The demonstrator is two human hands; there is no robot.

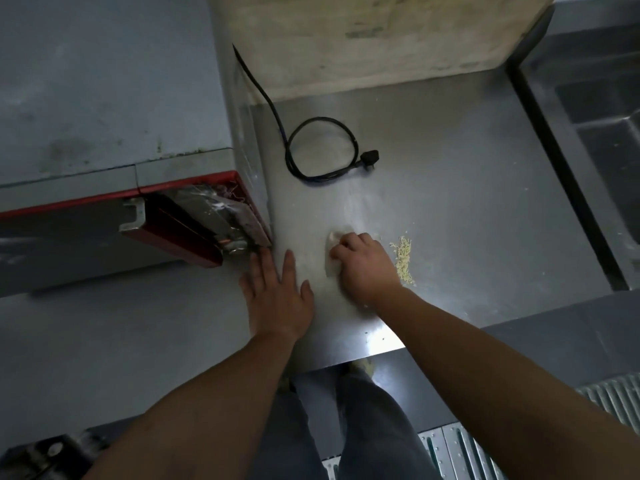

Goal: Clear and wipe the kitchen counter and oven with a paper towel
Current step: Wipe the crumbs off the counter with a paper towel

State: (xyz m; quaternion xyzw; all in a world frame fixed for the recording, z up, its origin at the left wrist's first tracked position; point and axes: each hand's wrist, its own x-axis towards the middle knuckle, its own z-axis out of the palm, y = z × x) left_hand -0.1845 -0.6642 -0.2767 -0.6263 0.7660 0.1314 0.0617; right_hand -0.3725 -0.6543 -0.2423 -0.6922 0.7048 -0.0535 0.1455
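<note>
The steel counter (467,188) abutted the oven (114,109) along its left edge. A coiled black power cord (322,154) lay near the counter's left rear. The left hand (277,292) rested flat and released near the front left corner. The right hand (363,265) grasped a crumpled paper towel (331,245). The crumb pile (402,258) lay just right of that nearer hand, its long axis running front to rear.

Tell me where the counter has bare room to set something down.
Bare steel lies between the black cord and the sink edge, right of the crumb pile. Crowded: the near-left corner by the oven, with the left hand flat and the right hand pressing the paper towel.
</note>
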